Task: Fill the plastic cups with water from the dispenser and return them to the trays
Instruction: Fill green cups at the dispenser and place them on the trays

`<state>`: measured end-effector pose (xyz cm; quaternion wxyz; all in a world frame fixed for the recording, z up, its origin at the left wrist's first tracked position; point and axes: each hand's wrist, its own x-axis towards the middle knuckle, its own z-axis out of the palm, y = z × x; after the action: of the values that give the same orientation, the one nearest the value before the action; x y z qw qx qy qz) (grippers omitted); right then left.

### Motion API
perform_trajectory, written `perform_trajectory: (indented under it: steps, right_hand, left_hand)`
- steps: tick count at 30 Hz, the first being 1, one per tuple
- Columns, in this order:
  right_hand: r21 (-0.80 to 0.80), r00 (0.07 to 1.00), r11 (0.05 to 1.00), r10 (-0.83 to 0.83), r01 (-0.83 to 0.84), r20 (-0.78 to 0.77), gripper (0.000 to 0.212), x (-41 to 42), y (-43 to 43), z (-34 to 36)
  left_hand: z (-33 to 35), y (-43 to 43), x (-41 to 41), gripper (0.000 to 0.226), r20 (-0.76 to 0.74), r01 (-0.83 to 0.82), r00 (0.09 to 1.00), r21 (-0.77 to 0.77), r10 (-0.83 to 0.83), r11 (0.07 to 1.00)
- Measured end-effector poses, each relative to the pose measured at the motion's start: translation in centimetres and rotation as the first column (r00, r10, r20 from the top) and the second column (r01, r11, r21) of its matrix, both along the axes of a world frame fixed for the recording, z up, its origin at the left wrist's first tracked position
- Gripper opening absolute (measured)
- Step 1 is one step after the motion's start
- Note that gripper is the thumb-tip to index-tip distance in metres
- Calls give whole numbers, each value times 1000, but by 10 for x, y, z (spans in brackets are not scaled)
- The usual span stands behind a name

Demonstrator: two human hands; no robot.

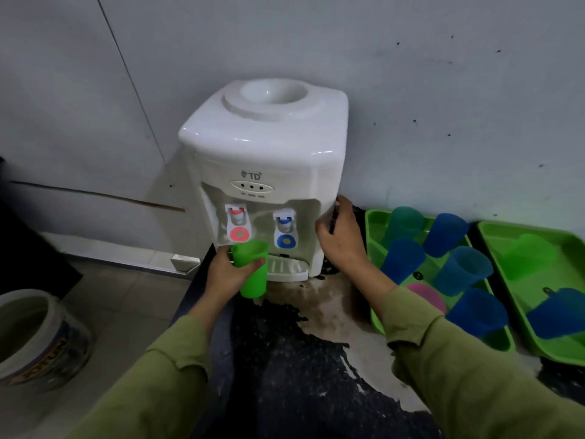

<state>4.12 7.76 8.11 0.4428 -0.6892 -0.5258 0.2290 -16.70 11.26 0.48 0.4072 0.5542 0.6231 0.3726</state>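
Observation:
A white tabletop water dispenser (266, 147) stands against the wall, with a red tap (238, 221) and a blue tap (286, 229) above a drip tray (286, 269). My left hand (226, 274) is shut on a green plastic cup (251, 267), held upright just below and in front of the red tap. My right hand (340, 237) rests on the dispenser's right side, fingers spread around its corner, holding no cup. Two green trays sit to the right: the near tray (372, 236) holds several blue cups and a teal one, the far tray (566, 245) a green and a blue cup.
The dark speckled counter (300, 359) has a worn pale patch in front of the dispenser. A pink disc (427, 296) lies in the near tray. A white bucket (38, 337) stands on the floor at the lower left. The wall is close behind everything.

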Motion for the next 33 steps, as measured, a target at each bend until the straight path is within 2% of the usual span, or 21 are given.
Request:
perform_trajectory:
  steps: [4, 11, 20, 22, 25, 29, 33]
  right_hand:
    - [68, 996, 994, -90, 88, 28, 56, -7, 2, -4]
    - [155, 976, 964, -217, 215, -4, 56, -25, 6, -16]
    - [111, 955, 949, -294, 296, -33, 72, -43, -1, -31]
    - [110, 940, 934, -340, 341, -27, 68, -50, -6, -36]
    - [152, 912, 903, -410, 402, 24, 47, -71, -16, -41]
    - [41, 969, 974, -224, 221, 107, 20, -94, -13, -45]
    - [-131, 975, 991, 19, 11, 220, 30, -110, 11, -39]
  left_hand:
    - [4, 15, -8, 50, -6, 61, 998, 13, -61, 998]
    - [2, 39, -26, 61, 29, 182, 983, 27, -182, 983]
    - [-3, 49, -38, 70, 27, 280, 959, 44, -281, 959]
    - [-4, 50, -39, 72, 38, 291, 956, 39, -292, 956]
    - [-2, 48, -43, 74, 46, 321, 945, 41, -323, 946]
    - [-4, 51, -47, 73, 53, 331, 941, 66, -334, 941]
    - [-8, 55, -52, 71, 31, 303, 951, 71, -306, 950]
